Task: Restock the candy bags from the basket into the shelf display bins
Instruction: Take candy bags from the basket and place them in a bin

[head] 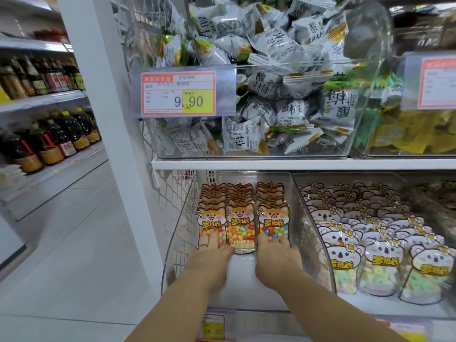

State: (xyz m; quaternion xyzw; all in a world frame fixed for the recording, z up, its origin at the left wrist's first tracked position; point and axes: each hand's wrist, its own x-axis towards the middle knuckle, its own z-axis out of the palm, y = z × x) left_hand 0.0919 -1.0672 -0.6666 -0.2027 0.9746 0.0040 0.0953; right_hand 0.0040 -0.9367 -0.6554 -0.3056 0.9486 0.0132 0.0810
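My left hand (209, 253) and right hand (276, 255) reach into the clear display bin (170, 257), fingers extended and pressed flat against the front candy bags (241, 225) of the two outer columns, gripping nothing. The bags stand upright, long axes vertical, directly ahead of my fingertips. The middle column's front bag stands between my hands, equally near each.
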